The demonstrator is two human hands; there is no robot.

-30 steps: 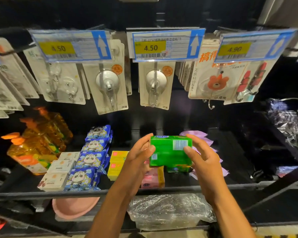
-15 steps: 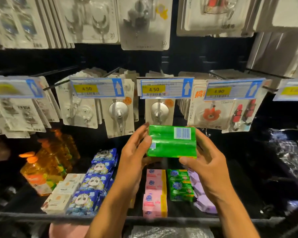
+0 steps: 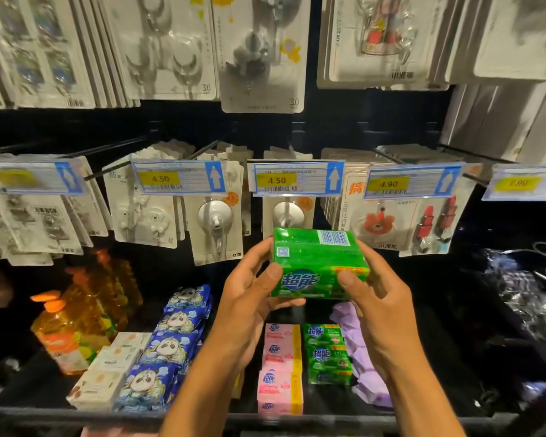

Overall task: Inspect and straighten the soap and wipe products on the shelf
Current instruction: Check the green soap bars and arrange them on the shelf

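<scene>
I hold a green soap pack (image 3: 316, 263) in both hands above the shelf, its front label and barcode facing me. My left hand (image 3: 249, 298) grips its left end with the thumb on the front. My right hand (image 3: 372, 304) grips the right end the same way. Below on the shelf (image 3: 76, 416) lie a row of pink soap packs (image 3: 281, 370), more green soap packs (image 3: 327, 354), blue panda wipe packs (image 3: 171, 342), white soap boxes (image 3: 111, 367) and purple packs (image 3: 363, 348).
Orange liquid bottles (image 3: 76, 316) stand at the shelf's left. Hook packs hang on pegs above, behind price tags (image 3: 297, 179). Crinkled dark foil items (image 3: 524, 294) sit at the right. The shelf's front lip runs along the bottom.
Both hands lifted the green soap pack off the shelf and tilted it so its front label faces me. The view rose with it, showing more hanging packs.
</scene>
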